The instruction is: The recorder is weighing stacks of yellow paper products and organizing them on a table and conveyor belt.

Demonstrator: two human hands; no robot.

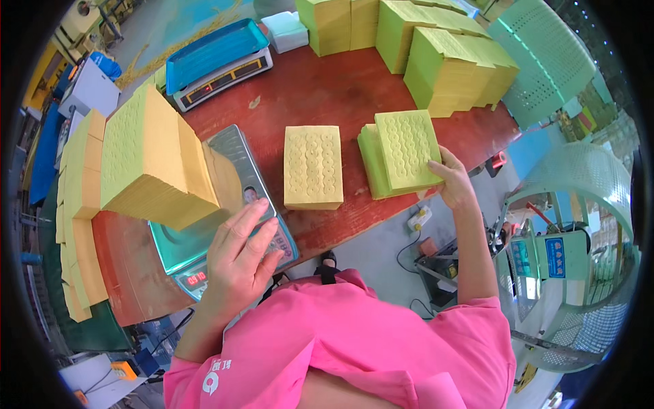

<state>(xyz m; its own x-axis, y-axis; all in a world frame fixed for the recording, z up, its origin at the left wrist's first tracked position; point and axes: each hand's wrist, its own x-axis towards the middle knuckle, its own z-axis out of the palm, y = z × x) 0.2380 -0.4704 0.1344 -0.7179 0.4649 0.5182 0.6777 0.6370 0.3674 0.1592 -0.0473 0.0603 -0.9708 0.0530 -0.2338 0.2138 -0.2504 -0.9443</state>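
My right hand (453, 180) grips the right edge of a stack of embossed yellow paper (410, 146), thumb on top. The upper part of that stack sits slightly askew over the sheets under it. My left hand (242, 249) is held over the front right of a digital scale (283, 235), fingers spread and empty; whether it touches the scale I cannot tell. A tall block of yellow paper (153, 160) stands on the scale's metal plate, and red digits glow on its front. Between my hands a smaller yellow paper stack (313, 163) lies on the red table (334, 85).
At the back left stands a second scale with a blue tray (218, 54), beside a pale packet (285, 31). Tall yellow paper blocks (456, 68) line the far edge. More stacks (82, 218) run along the left edge. A round mesh guard (579, 184) and machine parts stand right.
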